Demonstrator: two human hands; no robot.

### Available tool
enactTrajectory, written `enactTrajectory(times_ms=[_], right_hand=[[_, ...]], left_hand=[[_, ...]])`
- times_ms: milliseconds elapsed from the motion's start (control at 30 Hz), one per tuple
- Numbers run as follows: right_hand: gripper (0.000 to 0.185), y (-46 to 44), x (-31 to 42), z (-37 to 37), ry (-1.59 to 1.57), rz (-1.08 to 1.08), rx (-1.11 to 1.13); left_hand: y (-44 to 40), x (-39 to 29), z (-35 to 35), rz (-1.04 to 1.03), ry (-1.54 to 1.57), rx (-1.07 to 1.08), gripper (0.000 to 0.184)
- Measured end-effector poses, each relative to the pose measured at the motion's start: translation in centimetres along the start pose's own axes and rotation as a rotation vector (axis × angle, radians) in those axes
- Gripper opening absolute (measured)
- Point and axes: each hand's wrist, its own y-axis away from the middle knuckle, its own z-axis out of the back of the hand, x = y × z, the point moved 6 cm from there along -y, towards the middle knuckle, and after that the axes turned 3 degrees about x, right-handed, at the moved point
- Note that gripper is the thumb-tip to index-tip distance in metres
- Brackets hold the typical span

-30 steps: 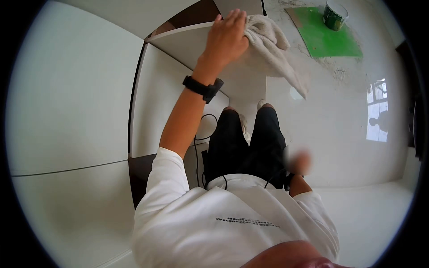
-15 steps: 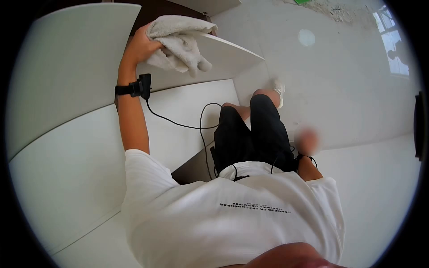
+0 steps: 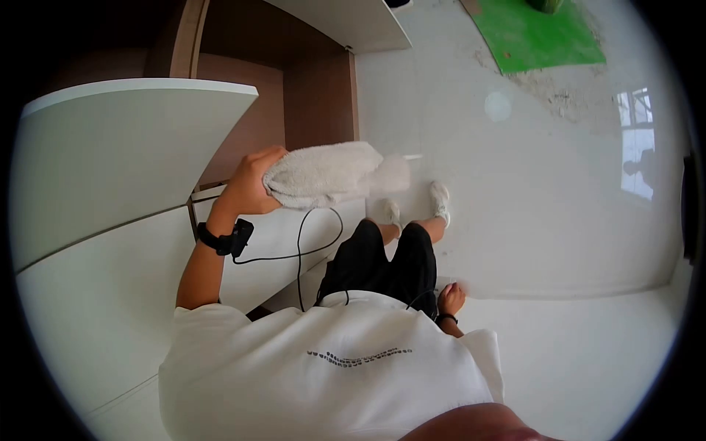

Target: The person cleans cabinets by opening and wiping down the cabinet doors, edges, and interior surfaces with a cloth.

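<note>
My left hand (image 3: pixel 254 184) is closed around a pale, fluffy cloth (image 3: pixel 323 175), folded into a thick bundle. The cloth's far end is smeared by motion, and a thin white edge shows just beyond it. A black strap with a small box (image 3: pixel 228 237) sits on my left wrist, and a black cable (image 3: pixel 300 253) runs from it towards my waist. Down by my right hip, my right hand (image 3: pixel 451 298) hangs with its fingers curled in and nothing visible in them. It wears a dark wristband (image 3: pixel 446 318).
An open white cabinet door (image 3: pixel 140 140) stands at left, with the brown cabinet interior (image 3: pixel 316 103) behind it. Another white door panel (image 3: pixel 353 20) juts out at the top. A green mat (image 3: pixel 544 37) lies on the glossy pale floor (image 3: pixel 559 198), with dusty debris beside it.
My left hand and the cloth have come lower in view, away from the white door edge. The view has shifted, showing more of the cabinet interior and green mat. My right hand is less blurred.
</note>
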Motion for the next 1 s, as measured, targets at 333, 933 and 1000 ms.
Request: enactTrajectory(times_ms=[333,933,1000], right_hand=[[0.032,-15.6,15.5,19.7,-0.203,0.566,0.111],[0.081,10.0,52.8,35.6,-0.115,1.223,-0.042],[0.075,9.2,53.0,34.3,-0.071,1.288,-0.074]], left_hand=[[0.8,-1.6,2.3,-0.045,0.041,-0.143,0.044],[4.7,0.2,2.0,-0.304,0.836,-0.316,0.028],[4.0,1.7,2.2,-0.353,0.925,-0.111,0.027]])
